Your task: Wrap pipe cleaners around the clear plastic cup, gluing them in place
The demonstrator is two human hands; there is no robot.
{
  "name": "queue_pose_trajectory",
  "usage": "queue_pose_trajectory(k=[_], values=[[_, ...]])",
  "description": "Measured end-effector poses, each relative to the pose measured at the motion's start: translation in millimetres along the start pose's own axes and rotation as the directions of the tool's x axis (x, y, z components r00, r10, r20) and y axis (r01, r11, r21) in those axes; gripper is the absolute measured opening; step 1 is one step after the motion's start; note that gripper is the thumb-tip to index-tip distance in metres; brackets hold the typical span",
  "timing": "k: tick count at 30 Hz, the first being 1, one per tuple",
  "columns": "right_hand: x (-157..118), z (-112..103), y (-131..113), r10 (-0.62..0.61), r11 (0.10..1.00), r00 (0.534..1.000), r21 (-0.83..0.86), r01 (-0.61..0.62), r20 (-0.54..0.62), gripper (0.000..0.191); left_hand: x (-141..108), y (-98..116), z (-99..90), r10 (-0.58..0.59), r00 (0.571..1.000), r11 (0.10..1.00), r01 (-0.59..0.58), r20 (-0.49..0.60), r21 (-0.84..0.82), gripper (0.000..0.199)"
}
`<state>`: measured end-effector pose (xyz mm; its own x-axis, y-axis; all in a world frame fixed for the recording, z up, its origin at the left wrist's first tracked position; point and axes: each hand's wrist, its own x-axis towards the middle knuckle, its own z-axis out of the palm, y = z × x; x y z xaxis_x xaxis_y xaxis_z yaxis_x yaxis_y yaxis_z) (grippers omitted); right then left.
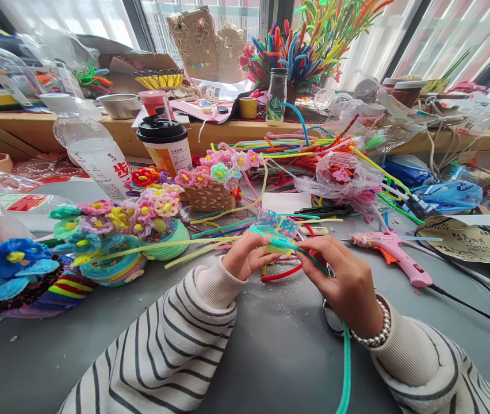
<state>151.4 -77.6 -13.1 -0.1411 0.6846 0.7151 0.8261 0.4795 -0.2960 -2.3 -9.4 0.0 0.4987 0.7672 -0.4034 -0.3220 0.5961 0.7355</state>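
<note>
A small clear plastic cup (286, 226) with blue printed characters is held above the table at the centre. Teal and yellow pipe cleaners wrap around its near end. My left hand (245, 254) is closed on the cup from the left, thumb along the wrapped part. My right hand (343, 279) pinches a teal pipe cleaner (345, 368) beside the cup on the right. This strand runs through the fingers, and its long tail hangs below the wrist. A red pipe cleaner (282, 277) lies on the table behind the hands.
A pink glue gun (406, 264) with a black cord lies at right. Fuzzy flower-covered pots (165, 244) stand at left, near a water bottle (96, 146) and a paper coffee cup (165, 144). Bundled pipe cleaners (314, 158) and a black cutter (329, 210) lie behind.
</note>
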Motion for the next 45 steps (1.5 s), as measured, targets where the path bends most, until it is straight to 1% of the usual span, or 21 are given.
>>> queue_pose_trajectory(k=[3,6,11,15,25,29,32,37,45], values=[[1,-5,2,0.061,0.998,0.998,0.031,-0.061,-0.007,0.014,-1,3,0.3,-0.038,0.999,0.998,0.039,0.024,-0.048,0.03],[3,-9,4,0.09,0.993,0.996,0.073,-0.09,0.0,0.012,-1,4,-1.6,-0.047,0.996,0.995,0.053,0.07,-0.081,0.033],[6,-13,7,0.067,0.993,0.998,0.102,-0.067,-0.001,0.012,-1,3,-4.2,-0.041,0.992,0.991,0.055,0.122,-0.121,0.039],[6,-12,8,0.052,0.991,0.999,0.126,-0.053,0.01,0.014,-1,2,-6.3,-0.031,0.981,0.986,0.061,0.19,-0.154,0.041],[6,-14,9,0.035,0.986,0.999,0.16,-0.034,0.001,0.015,1,1,-11.2,-0.023,0.954,0.984,0.074,0.3,-0.162,0.046],[7,-14,9,0.018,0.987,1.0,0.159,-0.017,-0.007,0.014,0,1,-10.5,-0.038,0.952,0.982,0.092,0.303,-0.168,0.046],[7,-13,9,0.028,0.986,1.0,0.162,-0.029,0.007,0.015,-1,1,-10.4,-0.042,0.951,0.98,0.099,0.308,-0.172,0.045],[7,-14,8,0.031,0.986,1.0,0.166,-0.031,0.006,0.016,-1,1,-11.2,-0.03,0.932,0.979,0.1,0.362,-0.175,0.044],[7,-15,6,0.043,0.975,0.999,0.219,-0.039,-0.013,0.016,-2,2,-10.7,-0.068,0.903,0.971,0.157,0.424,-0.179,0.05]])
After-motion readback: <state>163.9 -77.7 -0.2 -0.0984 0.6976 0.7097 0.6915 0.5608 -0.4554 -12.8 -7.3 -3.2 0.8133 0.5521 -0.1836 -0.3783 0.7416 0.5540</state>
